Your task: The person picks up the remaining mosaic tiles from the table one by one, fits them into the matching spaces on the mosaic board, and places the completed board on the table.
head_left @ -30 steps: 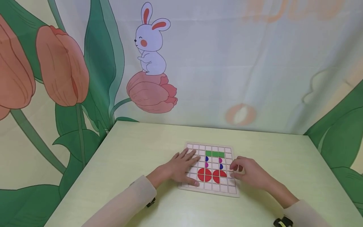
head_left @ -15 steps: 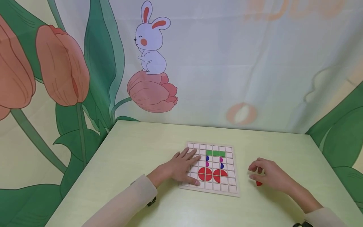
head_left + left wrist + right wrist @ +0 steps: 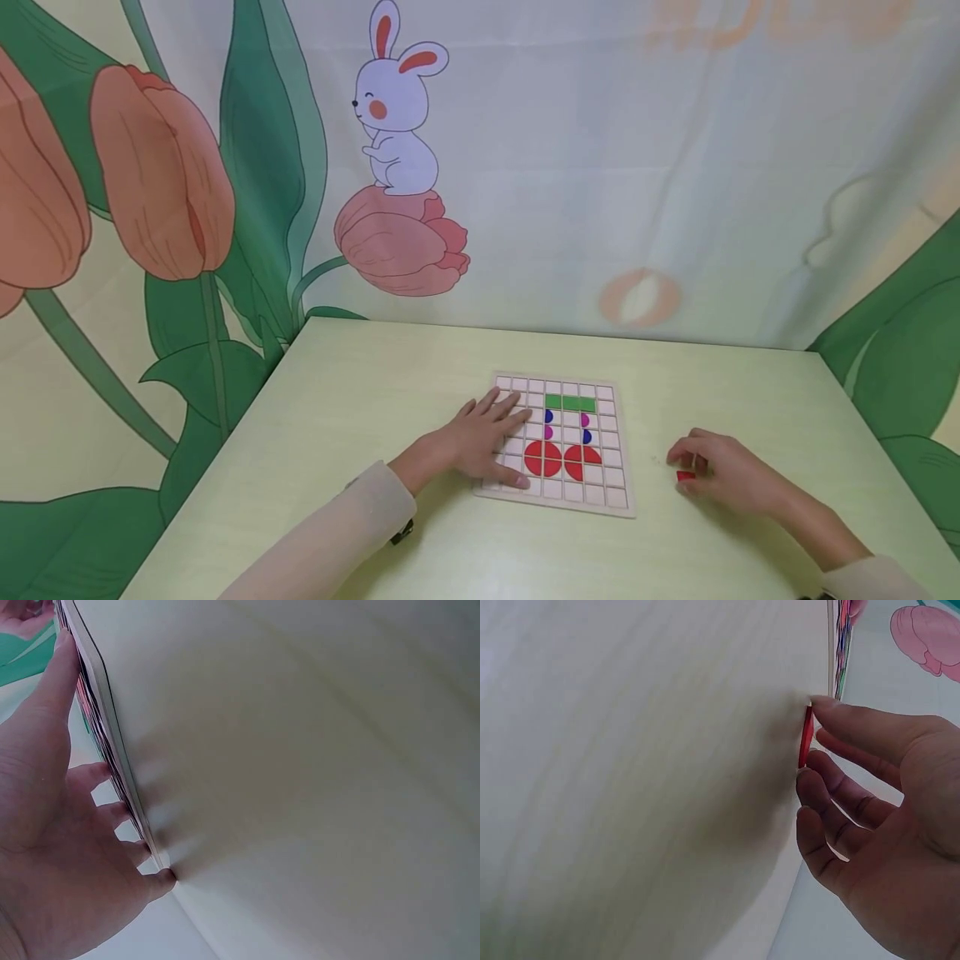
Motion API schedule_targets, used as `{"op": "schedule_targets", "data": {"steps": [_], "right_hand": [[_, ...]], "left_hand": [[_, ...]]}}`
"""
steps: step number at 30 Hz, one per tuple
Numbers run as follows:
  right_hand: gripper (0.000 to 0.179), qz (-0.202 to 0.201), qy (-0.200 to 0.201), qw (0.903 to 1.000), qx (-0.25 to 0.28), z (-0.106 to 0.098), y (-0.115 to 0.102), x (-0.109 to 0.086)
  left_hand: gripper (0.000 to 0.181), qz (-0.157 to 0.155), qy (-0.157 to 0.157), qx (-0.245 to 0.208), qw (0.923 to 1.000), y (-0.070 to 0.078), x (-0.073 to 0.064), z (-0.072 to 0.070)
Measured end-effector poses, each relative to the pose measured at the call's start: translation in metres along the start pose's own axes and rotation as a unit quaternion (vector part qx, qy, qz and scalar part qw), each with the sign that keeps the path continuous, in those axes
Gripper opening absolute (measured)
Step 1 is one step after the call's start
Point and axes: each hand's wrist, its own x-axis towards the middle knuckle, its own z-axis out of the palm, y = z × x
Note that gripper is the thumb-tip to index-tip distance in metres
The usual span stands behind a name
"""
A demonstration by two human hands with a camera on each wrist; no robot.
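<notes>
A pale gridded board [image 3: 566,493] lies on the table, bearing a pattern of small flat coloured pieces. My left hand [image 3: 480,442] rests spread over the board's left side, fingers straight and thumb near the front edge; in the left wrist view its fingertips press along the board. Right of the board, my right hand [image 3: 731,475] is low over the table. Its thumb and a fingertip pinch a flat red piece [image 3: 806,736] by opposite edges, seen nearly edge-on in the right wrist view. Two red shapes made of quarter pieces show on the board; the right one [image 3: 582,455] has a bare lower-right cell.
A row of green squares [image 3: 570,403] and several blue and magenta half-round pieces sit higher on the board. The light table [image 3: 397,358] ends at a printed cloth [image 3: 540,208] with a rabbit and tulips.
My right hand has moved from the board's right edge out to the right and down to the table, where a red piece shows at its fingers. My left hand stays put.
</notes>
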Motion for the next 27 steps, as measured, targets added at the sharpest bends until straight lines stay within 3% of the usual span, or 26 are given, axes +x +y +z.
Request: {"op": "schedule_targets", "data": {"steps": [11, 19, 27], "right_hand": [[0.019, -0.027, 0.013, 0.9995, -0.007, 0.0017, 0.0021, -0.0017], [0.02, 0.009, 0.022, 0.9996, -0.012, 0.0019, 0.0002, -0.0032], [0.022, 0.018, 0.03, 0.9992, -0.021, 0.0029, -0.0039, -0.0052]], "left_hand": [[0.115, -0.002, 0.001, 0.003, 1.0, -0.001, 0.0011, 0.0001], [0.115, 0.004, 0.0, -0.001, 1.0, 0.0022, 0.0021, -0.0011], [0.115, 0.0, 0.002, 0.002, 1.0, -0.0006, 0.0017, 0.0016]]}}
